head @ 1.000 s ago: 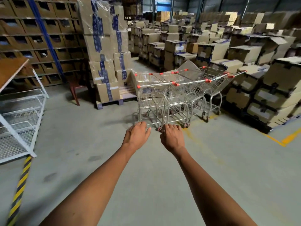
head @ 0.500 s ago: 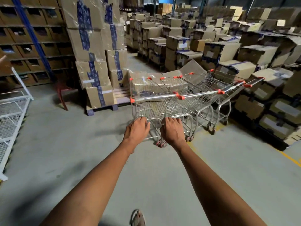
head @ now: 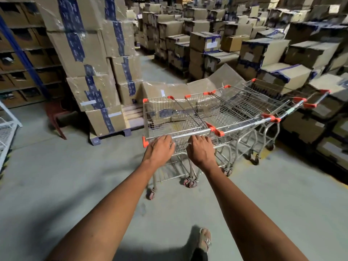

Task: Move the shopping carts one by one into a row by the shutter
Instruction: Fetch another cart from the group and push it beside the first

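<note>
Several metal shopping carts with orange corner caps stand side by side on the concrete floor. The nearest cart (head: pixel 175 117) is right in front of me. My left hand (head: pixel 160 148) and my right hand (head: pixel 200 150) are both on its handle bar (head: pixel 180 136), fingers curled over the bar. The other carts (head: pixel 250 104) stand to its right, angled away towards the boxes. No shutter is in view.
A wrapped stack of cardboard boxes (head: pixel 90 68) on a pallet stands just left of the carts. Low stacks of boxes (head: pixel 308 53) fill the right and the back. A white wire rack (head: pixel 7 129) is at the left edge. My sandalled foot (head: pixel 204 240) is on the floor below.
I have walked up to the carts with both arms stretched out. My hands, in the air before, have come down onto the nearest cart's handle.
</note>
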